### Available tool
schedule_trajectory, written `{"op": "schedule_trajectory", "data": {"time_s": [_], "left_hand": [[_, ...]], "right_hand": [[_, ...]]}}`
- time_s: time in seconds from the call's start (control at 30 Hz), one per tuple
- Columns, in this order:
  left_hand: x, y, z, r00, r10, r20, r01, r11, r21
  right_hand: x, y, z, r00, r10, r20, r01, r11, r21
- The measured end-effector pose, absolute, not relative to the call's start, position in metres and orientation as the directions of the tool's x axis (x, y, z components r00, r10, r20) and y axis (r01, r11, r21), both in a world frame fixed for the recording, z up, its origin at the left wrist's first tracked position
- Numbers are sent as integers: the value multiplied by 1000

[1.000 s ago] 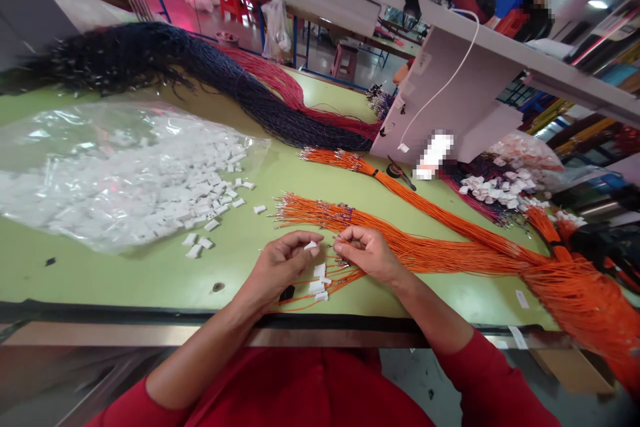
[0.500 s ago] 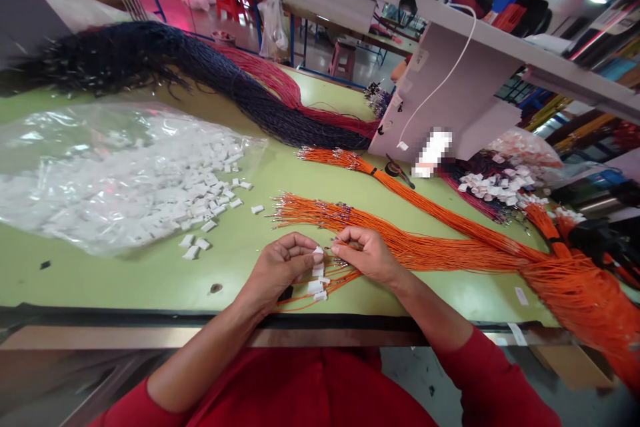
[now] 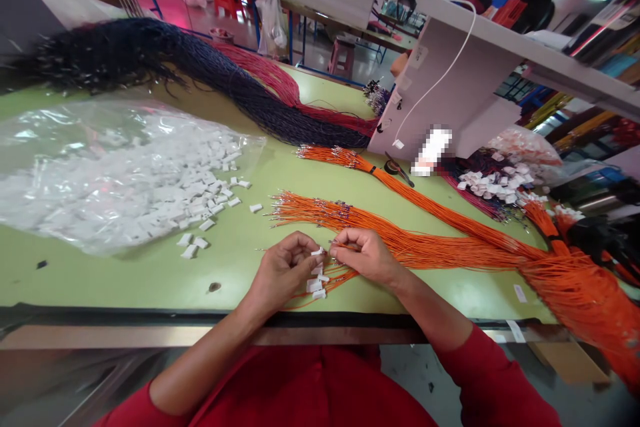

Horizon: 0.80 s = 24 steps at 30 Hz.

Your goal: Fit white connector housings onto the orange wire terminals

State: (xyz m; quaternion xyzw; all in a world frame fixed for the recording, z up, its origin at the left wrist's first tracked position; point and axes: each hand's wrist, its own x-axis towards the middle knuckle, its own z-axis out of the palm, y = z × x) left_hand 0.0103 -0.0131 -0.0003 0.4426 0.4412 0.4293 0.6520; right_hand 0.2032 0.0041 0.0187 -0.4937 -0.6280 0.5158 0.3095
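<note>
Between the thumb and fingers of my left hand is a small white connector housing. My right hand pinches an orange wire, its tip close to the housing; whether the tip is inside it I cannot tell. Just below my fingertips hang or lie several more white housings among orange wires. Beyond my hands spreads a loose bundle of orange wires with metal terminals at its left end.
On the left, a clear plastic bag spills white housings onto the green table. Dark blue wires and red wires lie along the back. A tied orange bundle runs right, below a grey partition.
The housing in my left hand has turned slightly, and my right fingertips have come a little nearer to it. The view has shifted slightly; the bundles and bag lie as before.
</note>
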Motion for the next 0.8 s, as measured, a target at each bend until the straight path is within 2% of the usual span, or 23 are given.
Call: {"op": "schedule_trajectory", "data": {"time_s": [0.17,0.4,0.47,0.63,0.8], "left_hand": [[9,-13,-1,250,942,-223,-201,276,940],[8,-14,-1,214,950,-228,-178,267,947],[10,-15,-1,189,955,-228,-157,259,953],[11,-16,-1,182,949,-256,-151,284,947],[12,-18,-6,174,963,-206,-48,217,975]], "right_hand": [[200,1,25,-311,945,-106,345,9,-938],[194,-4,23,-293,955,44,455,179,-873],[195,-3,19,-314,949,18,425,157,-892],[201,0,19,-357,918,-172,341,-43,-939],[199,0,20,-346,927,-143,409,12,-912]]}}
